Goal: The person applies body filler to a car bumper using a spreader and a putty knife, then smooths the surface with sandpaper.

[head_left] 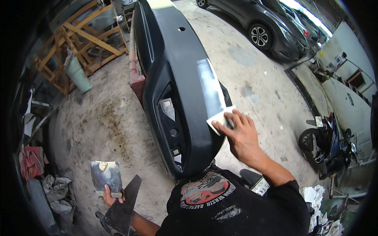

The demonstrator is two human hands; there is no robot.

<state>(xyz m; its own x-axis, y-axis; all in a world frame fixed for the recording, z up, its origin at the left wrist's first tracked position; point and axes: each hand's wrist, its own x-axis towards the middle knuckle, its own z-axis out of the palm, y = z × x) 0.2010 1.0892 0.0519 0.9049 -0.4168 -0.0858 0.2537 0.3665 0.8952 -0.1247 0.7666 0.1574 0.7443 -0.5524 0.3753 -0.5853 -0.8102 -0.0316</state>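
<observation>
A black car bumper (183, 59) stretches away in front of me, with a pale smear of putty (209, 88) along its right side. My right hand (242, 133) presses a cream-coloured flat putty spreader (221, 117) onto the bumper at the near end of that smear. Low on the left, my left hand (112, 195) grips the edge of a grey, stained putty board (106, 177). A small cream lump of putty (104, 166) sits near the board's far edge. A dark pointed panel (123, 206) partly covers my left hand and wrist; what it belongs to is unclear.
A red support (137, 83) stands under the bumper's left side. Wooden frames (84, 41) and a greenish bag (75, 72) are at the far left. Grey car (271, 29) parks at far right; a motorcycle (328, 143) stands right. Crumpled plastic (58, 190) lies at left.
</observation>
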